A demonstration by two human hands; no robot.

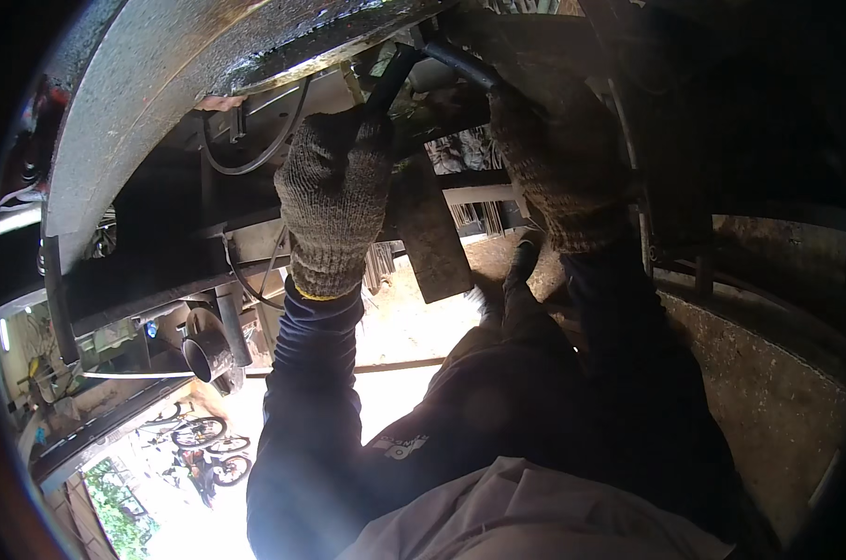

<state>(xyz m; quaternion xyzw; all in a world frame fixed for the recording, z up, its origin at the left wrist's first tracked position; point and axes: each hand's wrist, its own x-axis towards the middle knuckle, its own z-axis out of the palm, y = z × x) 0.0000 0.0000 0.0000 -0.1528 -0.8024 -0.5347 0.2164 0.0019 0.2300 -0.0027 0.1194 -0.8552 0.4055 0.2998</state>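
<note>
- Left hand point(337, 177), one, in a grey-brown knitted glove with a yellow edge at the cuff; was raised at upper centre, fingers curled and clamped on the left bar of the dark tool
- Right hand point(554, 159), one, in a similar knitted glove, partly in shadow; was raised too, closed around the tool's right bar, its separate fingers too dim to tell
- Dark tool point(460, 63), one, of two slender bars; stood at the top between the hands, its bars slanting up and inward to meet near the edge of the curved panel; whether it touched that edge could not be told
- Curved panel point(152, 103), one, grey metal, speckled and worn; arched overhead across the upper left
- Flat plate point(432, 238), one, dark, oblong; hung tilted between the two gloves
- Thin hose point(255, 168), one, looped; hung beneath the panel, left of the left glove
- Pipe point(208, 355), one, open-ended; was at lower left, well apart from the hands
- Dark sleeves point(311, 373), two; ran up from the lower edge to the gloves
- Bicycles point(199, 432), several; stood on bright ground at far lower left
- Brown panel point(759, 392), one, spotted; stood at the right
</note>
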